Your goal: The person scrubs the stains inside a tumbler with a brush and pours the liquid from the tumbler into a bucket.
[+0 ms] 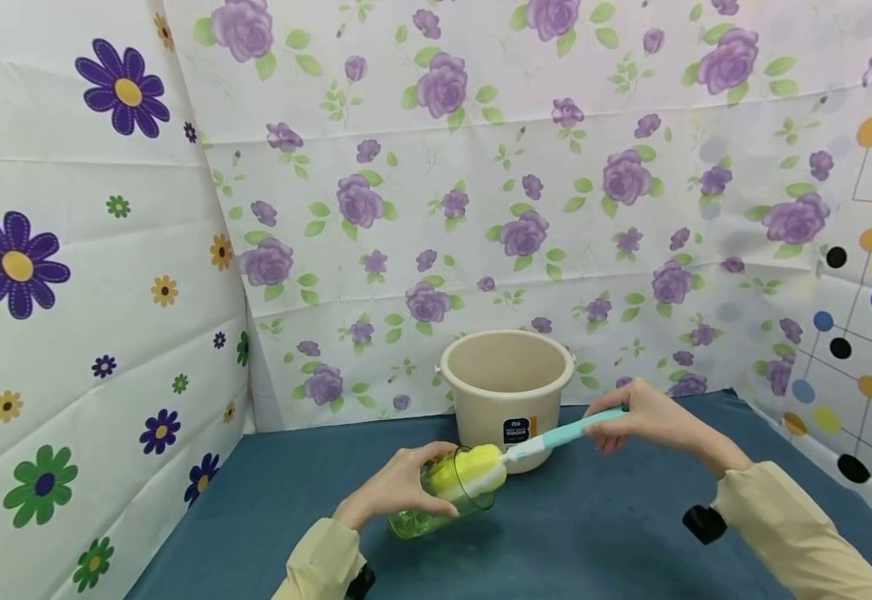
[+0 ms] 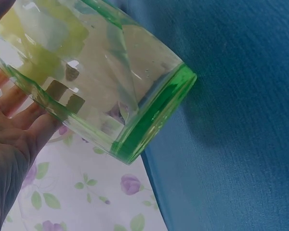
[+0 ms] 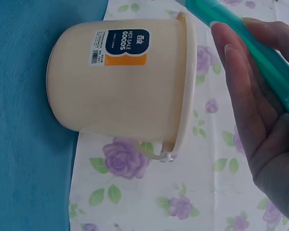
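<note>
A clear green glass (image 1: 411, 522) is tilted above the table, its mouth facing up and right. My left hand (image 1: 398, 483) grips it round the side; the left wrist view shows the thick green base of the glass (image 2: 156, 115) raised off the cloth. Inside the mouth sits the yellow and white sponge head (image 1: 473, 468) of a bottle brush, partly within the glass. My right hand (image 1: 642, 421) holds the brush by its turquoise handle (image 1: 574, 430), fingers and thumb around it. In the right wrist view the handle (image 3: 260, 53) lies between thumb and fingers.
Behind the hands, a beige bucket (image 1: 473, 412) with a label stands upright near the back of the table. Blue cloth (image 1: 593, 533) covers the tabletop. Flower-printed sheets (image 1: 376, 275) hang at the back and left, and a dotted one (image 1: 849, 333) on the right.
</note>
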A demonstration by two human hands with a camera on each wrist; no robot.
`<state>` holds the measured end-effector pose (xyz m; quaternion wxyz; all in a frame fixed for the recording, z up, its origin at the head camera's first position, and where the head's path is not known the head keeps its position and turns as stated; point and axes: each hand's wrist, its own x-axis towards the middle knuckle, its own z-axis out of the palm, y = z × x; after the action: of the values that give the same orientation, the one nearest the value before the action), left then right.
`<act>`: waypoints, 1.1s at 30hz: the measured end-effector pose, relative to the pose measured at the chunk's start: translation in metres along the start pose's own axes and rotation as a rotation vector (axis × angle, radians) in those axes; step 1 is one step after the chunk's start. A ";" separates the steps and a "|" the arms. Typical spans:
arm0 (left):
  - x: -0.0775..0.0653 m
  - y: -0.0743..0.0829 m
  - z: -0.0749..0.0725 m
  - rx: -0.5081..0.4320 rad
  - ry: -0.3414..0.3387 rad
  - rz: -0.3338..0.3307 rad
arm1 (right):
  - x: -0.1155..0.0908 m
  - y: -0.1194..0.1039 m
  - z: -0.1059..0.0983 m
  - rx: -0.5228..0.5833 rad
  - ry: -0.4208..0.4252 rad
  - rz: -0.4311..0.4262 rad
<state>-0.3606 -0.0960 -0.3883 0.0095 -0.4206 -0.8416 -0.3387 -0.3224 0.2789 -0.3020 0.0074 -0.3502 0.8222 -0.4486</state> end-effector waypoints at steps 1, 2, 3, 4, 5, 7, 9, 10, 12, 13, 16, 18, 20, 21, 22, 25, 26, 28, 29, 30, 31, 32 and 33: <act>0.000 0.000 0.000 0.003 -0.001 0.000 | 0.000 0.000 0.000 -0.002 -0.003 0.000; 0.000 0.000 0.000 0.004 -0.001 -0.001 | -0.001 0.000 0.000 -0.005 -0.006 -0.001; 0.000 0.000 0.000 0.007 -0.002 0.000 | -0.001 0.000 -0.001 -0.007 -0.010 -0.002; 0.000 0.000 -0.001 0.007 -0.002 0.000 | -0.002 0.000 -0.001 -0.008 -0.015 -0.004; 0.000 0.000 -0.001 0.011 -0.002 0.002 | -0.002 0.000 -0.001 -0.008 -0.019 -0.008; 0.000 0.000 -0.001 0.017 -0.003 0.007 | -0.003 -0.001 -0.001 -0.001 -0.030 -0.014; -0.001 0.000 -0.001 0.022 -0.004 0.008 | -0.004 -0.001 -0.002 0.006 -0.043 -0.024; -0.001 0.000 0.000 0.023 -0.005 0.006 | -0.004 -0.001 -0.002 0.012 -0.049 -0.027; -0.001 0.000 0.000 0.023 -0.008 0.002 | -0.005 -0.002 -0.002 0.020 -0.060 -0.031; -0.001 0.000 0.000 0.023 -0.009 -0.003 | -0.005 -0.002 -0.002 0.021 -0.064 -0.031; -0.001 0.000 0.000 0.020 -0.009 -0.008 | -0.005 -0.004 -0.002 0.020 -0.069 -0.026; -0.001 -0.001 0.000 0.021 -0.007 -0.009 | -0.005 -0.005 -0.002 0.016 -0.064 -0.017; -0.001 -0.001 -0.001 0.021 -0.004 -0.006 | -0.005 -0.007 -0.002 0.011 -0.054 -0.008; -0.001 -0.001 -0.001 0.021 -0.002 -0.002 | -0.005 -0.008 -0.002 0.011 -0.048 -0.005; -0.001 -0.001 -0.001 0.022 -0.001 -0.001 | -0.005 -0.009 -0.002 0.011 -0.040 -0.001; -0.001 -0.001 0.000 0.020 0.003 0.004 | -0.004 -0.010 -0.003 0.016 -0.022 0.005; -0.001 -0.002 0.000 0.019 0.003 0.006 | -0.004 -0.010 -0.003 0.021 -0.017 0.006; -0.001 -0.001 0.000 0.016 0.004 0.006 | -0.004 -0.010 -0.004 0.026 -0.008 0.008; -0.001 -0.001 0.000 0.012 0.004 0.008 | -0.003 -0.010 -0.004 0.029 -0.004 0.010; -0.001 -0.001 0.000 0.009 0.004 0.008 | -0.003 -0.010 -0.004 0.031 0.001 0.012; -0.001 -0.001 0.000 0.005 0.004 0.005 | -0.003 -0.010 -0.004 0.032 0.005 0.012; -0.001 -0.001 0.000 0.002 0.004 0.005 | -0.003 -0.010 -0.005 0.034 0.009 0.015; -0.001 -0.001 0.000 0.000 0.004 0.003 | -0.002 -0.009 -0.005 0.036 0.013 0.019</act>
<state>-0.3609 -0.0975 -0.3894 0.0115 -0.4212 -0.8409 -0.3396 -0.3170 0.2807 -0.2928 0.0126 -0.3392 0.8174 -0.4655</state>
